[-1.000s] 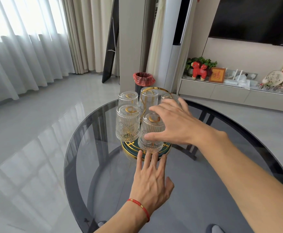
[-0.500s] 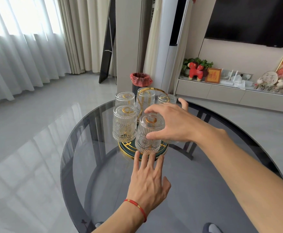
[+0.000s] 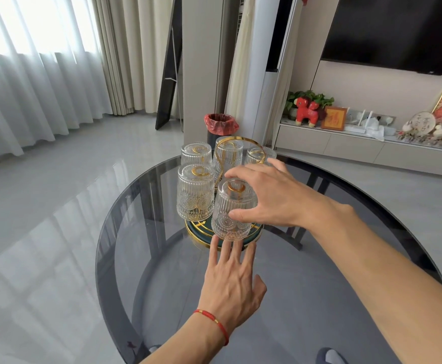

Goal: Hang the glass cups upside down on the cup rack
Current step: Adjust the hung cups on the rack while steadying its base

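While the right hand [image 3: 275, 198] pinches the front cup [image 3: 233, 210] at centre frame, lower it straight onto its rack [image 3: 251, 239] peg; left hand [image 3: 231, 287] lies spread flat below.

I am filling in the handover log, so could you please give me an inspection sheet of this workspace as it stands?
Surface: round smoked-glass table, no spills seen.
Job's things: gold-wire cup rack on a dark green base; ribbed clear glass cups hang upside down on it, the nearest ribbed cup included.
Clutter: nothing seen on the table.
Hands: right hand closed around the nearest ribbed cup; left hand open, flat, fingertips near the base.
Cables: nothing seen.
Surroundings: black bin with red liner, sheer white curtains, wall television, low cabinet with ornaments.
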A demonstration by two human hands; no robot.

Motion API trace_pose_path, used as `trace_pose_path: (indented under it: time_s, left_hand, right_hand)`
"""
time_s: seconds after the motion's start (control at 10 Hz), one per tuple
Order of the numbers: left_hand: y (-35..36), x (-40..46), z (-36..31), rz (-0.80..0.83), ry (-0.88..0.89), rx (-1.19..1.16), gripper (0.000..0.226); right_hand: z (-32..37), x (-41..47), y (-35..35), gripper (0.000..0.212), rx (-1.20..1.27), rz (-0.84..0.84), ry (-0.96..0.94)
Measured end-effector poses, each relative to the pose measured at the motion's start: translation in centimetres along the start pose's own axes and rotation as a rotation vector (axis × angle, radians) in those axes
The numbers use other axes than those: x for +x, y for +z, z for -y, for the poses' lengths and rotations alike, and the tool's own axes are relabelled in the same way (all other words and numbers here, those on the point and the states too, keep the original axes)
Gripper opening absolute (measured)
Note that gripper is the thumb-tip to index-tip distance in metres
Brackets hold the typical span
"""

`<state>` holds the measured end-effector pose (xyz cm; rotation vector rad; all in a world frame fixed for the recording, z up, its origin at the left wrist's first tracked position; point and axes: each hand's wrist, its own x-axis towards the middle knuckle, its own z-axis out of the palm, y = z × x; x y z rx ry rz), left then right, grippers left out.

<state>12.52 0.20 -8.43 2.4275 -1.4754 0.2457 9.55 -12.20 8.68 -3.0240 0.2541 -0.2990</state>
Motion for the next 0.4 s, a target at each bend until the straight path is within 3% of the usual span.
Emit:
trace_pose_path:
  time_s: [0.2, 0.4]
  left_hand:
    - [-0.1, 0.0, 0.1, 0.017, 0.002, -0.014, 0.069]
    - [-0.5, -1.3, 0.1, -0.119, 0.129, -0.026, 0.034]
  right_hand:
    - [-0.1, -0.6, 0.8, 0.081, -0.041, -0.022, -0.024]
    - [-0.4, -2.5, 1.2, 0.074, -0.032, -0.155, -0.060]
